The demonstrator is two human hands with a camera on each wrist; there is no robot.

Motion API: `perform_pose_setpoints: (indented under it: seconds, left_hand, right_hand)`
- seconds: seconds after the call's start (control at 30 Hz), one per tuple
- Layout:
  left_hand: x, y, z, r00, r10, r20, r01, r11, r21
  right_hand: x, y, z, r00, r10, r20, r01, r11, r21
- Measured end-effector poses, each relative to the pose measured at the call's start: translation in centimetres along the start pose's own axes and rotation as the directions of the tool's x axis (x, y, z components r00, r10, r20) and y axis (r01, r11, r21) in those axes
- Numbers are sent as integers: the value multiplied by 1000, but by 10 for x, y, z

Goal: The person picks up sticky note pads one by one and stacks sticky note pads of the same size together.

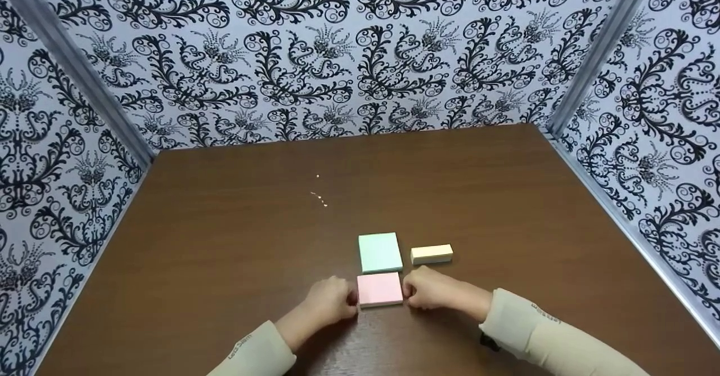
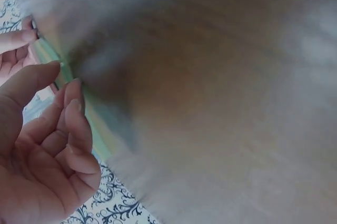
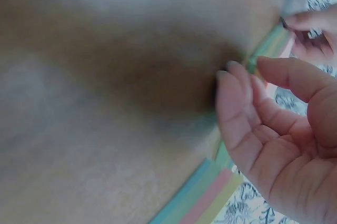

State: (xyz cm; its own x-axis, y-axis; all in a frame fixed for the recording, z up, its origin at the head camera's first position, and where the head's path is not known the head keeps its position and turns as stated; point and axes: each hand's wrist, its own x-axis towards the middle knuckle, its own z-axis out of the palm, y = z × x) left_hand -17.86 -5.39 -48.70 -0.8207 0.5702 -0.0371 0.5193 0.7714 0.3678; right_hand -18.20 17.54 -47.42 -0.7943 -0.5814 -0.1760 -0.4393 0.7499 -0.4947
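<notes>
A pink-topped sticky note pad (image 1: 380, 289) lies flat on the table between both hands. My left hand (image 1: 334, 300) pinches its left edge, thumb and fingertips at the side. From the other side my right hand (image 1: 428, 289) pinches the right edge with thumb and curled fingers. Green and yellow layers show along the pad's side (image 2: 48, 50) in the left wrist view. Right behind it sits a square pad with a mint-green top (image 1: 380, 252). A narrow pale-yellow pad (image 1: 431, 254) lies just beyond the right hand; the right wrist view shows coloured stripes on its side (image 3: 202, 195).
The brown wooden table (image 1: 236, 235) carries a few small bright specks (image 1: 319, 197) left of centre. Walls with black floral patterns (image 1: 315, 55) and grey metal corner posts (image 1: 602, 49) enclose its back and sides.
</notes>
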Motion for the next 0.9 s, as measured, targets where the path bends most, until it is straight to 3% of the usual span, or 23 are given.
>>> perform_pose_setpoints:
  seconds: [0.1,0.43,0.9]
  left_hand:
    - [0,0,-2,1000,3,-9,-2,1000,26]
    - [5,4,5,988,40,-153,-14,986,164]
    - [6,3,7,982,56,-182,-24,984,174]
  right_hand:
    - [0,1,-1,1000,13,-11,-13,1000,-19]
    - [5,1,1,999,38,-30,-39,998,-44]
    - [8,0,2,999,20,-47,-25,995,-94]
